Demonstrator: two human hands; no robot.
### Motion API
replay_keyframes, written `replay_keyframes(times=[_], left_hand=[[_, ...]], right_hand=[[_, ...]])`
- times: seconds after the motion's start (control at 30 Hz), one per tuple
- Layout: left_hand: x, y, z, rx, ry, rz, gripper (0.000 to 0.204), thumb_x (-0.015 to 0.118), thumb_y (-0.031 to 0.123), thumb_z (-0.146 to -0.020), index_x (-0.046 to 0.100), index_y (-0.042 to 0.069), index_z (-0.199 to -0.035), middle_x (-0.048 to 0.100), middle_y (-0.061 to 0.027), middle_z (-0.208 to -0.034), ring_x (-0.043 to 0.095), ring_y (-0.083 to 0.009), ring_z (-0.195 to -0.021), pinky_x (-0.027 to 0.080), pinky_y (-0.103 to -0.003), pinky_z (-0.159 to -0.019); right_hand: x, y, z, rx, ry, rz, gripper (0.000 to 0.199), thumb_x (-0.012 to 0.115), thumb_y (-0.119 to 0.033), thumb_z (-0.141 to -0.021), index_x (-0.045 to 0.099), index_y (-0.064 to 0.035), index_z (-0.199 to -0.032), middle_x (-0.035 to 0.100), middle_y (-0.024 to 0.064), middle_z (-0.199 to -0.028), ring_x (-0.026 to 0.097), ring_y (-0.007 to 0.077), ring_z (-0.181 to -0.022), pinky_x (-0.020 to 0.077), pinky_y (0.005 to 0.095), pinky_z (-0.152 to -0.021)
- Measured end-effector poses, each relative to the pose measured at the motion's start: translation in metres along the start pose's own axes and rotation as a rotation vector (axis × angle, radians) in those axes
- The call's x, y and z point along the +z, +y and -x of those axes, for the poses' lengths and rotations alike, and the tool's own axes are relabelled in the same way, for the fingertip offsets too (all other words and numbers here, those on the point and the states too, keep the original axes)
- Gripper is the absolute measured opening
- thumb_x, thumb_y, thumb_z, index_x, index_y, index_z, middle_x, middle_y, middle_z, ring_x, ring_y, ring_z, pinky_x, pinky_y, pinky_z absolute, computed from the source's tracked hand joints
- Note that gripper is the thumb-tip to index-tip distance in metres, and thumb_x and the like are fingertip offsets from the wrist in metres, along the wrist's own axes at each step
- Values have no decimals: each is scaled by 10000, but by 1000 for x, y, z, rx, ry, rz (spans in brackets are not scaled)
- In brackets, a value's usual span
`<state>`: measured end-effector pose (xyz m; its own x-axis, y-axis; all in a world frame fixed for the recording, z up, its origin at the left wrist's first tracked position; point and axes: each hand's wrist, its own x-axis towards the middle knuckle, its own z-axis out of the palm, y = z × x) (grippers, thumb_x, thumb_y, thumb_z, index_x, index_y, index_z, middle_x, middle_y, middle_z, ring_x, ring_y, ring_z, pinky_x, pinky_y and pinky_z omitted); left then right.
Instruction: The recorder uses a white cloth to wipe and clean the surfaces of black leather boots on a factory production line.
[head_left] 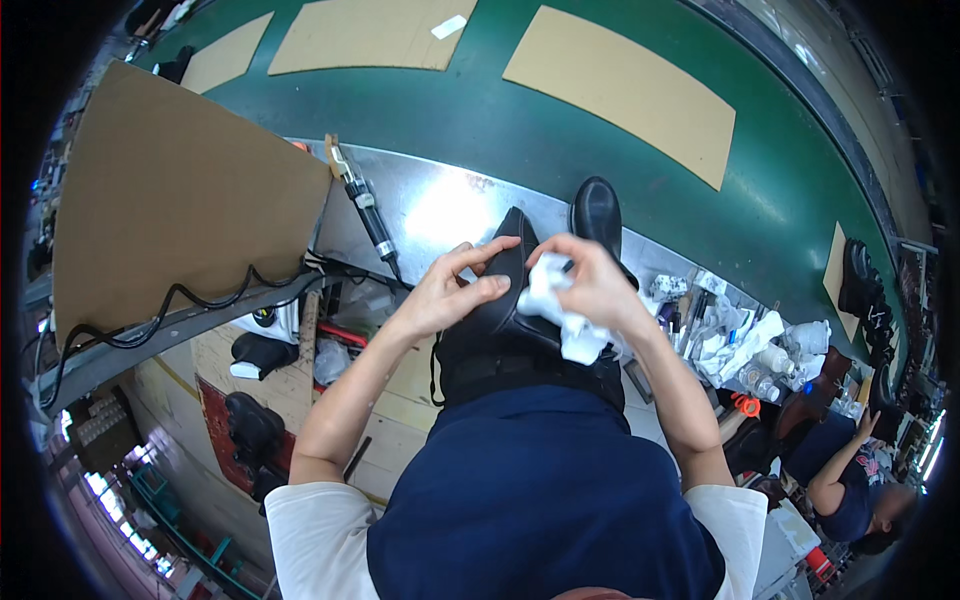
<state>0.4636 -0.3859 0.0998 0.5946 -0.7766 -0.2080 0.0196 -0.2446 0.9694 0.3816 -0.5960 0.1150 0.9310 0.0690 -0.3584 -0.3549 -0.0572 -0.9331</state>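
A black leather boot (pixel 512 262) rests over my lap, its narrow end pointing away toward the metal ledge. My left hand (pixel 452 292) grips its left side, with the thumb and fingers pressed on the leather. Bunched in my right hand (pixel 598 287) is a white cloth (pixel 545 290), held against or just over the boot's right side; exact contact cannot be made out. Beyond my right hand another black shoe (pixel 597 215) lies on the ledge, toe away from me, partly hidden by that hand.
A black corded hand tool (pixel 370 215) lies on the metal ledge (pixel 420 190). Cardboard sheets (pixel 620 90) lie on the green belt (pixel 480 100). A large brown board (pixel 180 200) stands left. At right are bottles (pixel 760 380), crumpled wrappings and orange-handled scissors (pixel 746 404). Another person (pixel 850 480) sits far right.
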Motion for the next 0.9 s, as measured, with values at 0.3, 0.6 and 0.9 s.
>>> replay_keyframes(times=[0.3,0.6,0.9], left_hand=[[-50,60,-27,-482,331,1113,467,449,514,-865,514,93,-1056,589,-87,-714,579,-234,-516,517,-272,-460],[11,52,-37,-435,512,1188,549,472,534,-856,342,102,-1168,512,-202,-909,608,-282,-610,541,-304,-521],[43,34,-30,-430,481,1079,561,465,475,-881,191,132,-1231,463,-220,-973,608,-271,-619,532,-304,-519]], right_hand=[[-86,-77,43,-442,670,-293,176,498,-28,-860,613,-4,-992,658,73,-818,439,-10,-465,286,143,-392],[-25,-43,-7,-278,352,-141,263,559,14,-740,600,2,-999,641,40,-817,569,56,-710,456,207,-623],[-26,-42,-33,-204,295,246,244,650,-121,-653,542,7,-830,625,102,-708,586,119,-647,468,270,-605]])
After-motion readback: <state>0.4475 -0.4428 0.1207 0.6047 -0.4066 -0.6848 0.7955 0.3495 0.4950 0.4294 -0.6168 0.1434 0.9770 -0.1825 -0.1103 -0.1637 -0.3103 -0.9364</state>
